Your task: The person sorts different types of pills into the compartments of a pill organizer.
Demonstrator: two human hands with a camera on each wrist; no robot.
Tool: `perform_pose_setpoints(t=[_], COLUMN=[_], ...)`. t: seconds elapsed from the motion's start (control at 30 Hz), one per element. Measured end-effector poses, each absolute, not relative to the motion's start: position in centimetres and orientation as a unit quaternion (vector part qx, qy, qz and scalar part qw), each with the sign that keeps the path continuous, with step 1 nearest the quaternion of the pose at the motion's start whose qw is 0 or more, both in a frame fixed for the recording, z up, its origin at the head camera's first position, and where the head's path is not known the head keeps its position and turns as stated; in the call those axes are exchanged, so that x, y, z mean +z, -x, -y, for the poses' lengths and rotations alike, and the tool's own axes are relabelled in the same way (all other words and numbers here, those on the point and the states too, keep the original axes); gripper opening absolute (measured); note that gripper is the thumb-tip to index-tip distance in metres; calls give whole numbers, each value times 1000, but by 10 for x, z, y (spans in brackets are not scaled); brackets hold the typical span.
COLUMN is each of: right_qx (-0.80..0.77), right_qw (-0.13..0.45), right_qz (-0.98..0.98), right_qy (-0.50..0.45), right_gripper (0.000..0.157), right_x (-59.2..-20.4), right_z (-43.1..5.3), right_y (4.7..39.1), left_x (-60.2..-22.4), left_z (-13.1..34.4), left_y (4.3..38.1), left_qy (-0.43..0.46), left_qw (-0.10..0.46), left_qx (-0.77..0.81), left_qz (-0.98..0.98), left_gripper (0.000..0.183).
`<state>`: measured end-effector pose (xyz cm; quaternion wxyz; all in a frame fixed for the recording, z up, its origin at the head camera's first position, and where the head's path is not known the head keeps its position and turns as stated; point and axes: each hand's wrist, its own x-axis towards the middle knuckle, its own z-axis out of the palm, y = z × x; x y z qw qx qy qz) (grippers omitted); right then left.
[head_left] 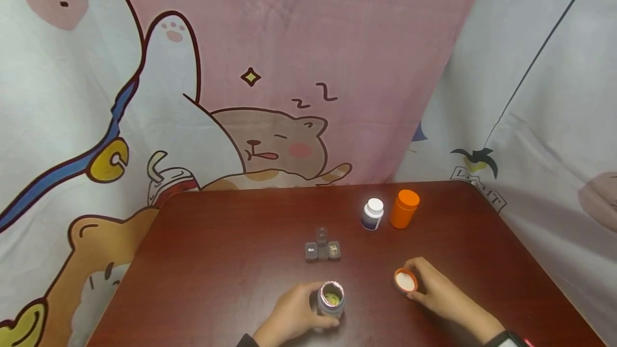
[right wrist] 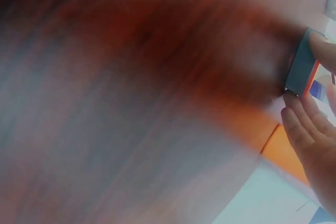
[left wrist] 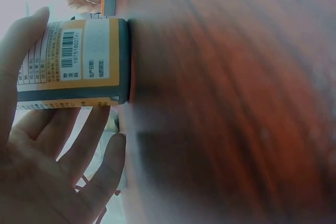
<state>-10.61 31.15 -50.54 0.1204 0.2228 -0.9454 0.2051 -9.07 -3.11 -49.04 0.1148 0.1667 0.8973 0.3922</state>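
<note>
My left hand (head_left: 296,309) grips an uncapped bottle (head_left: 330,309), thumb on one side and fingers on the other. Torn foil rings its mouth, and yellow-green contents show inside. In the left wrist view the bottle (left wrist: 79,61) has a yellow and white label with a barcode; its base is at or just above the table. To the right, my right hand (head_left: 438,291) pinches a cap (head_left: 405,281) between thumb and fingers, its white liner facing up within an orange rim. The right wrist view shows the cap's dark grey side (right wrist: 301,66) close to the tabletop.
A small grey see-through pill organizer (head_left: 322,251) lies beyond the bottle, with some compartments labelled. Farther back at the right stand a white-capped bottle (head_left: 373,214) and an orange bottle (head_left: 404,209). The brown table (head_left: 217,261) ends at a cartoon-printed cloth (head_left: 385,68).
</note>
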Motion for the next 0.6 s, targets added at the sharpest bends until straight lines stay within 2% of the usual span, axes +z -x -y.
perform_pose_setpoints(t=[0.23, 0.47, 0.6], right_qx=[191, 179, 195], right_qw=[100, 103, 68], right_qz=[949, 944, 934], right_qy=[-230, -259, -292], right_gripper=[67, 71, 71], right_x=[-499, -485, -471], right_z=[-305, -277, -253], right_y=[108, 112, 110], left_x=[-491, -481, -471], left_z=[30, 34, 45], left_y=[90, 92, 101], left_qy=[-180, -196, -221], left_qw=[104, 145, 161], left_qx=[381, 398, 408], left_qz=[-901, -885, -871], left_gripper=[76, 90, 90])
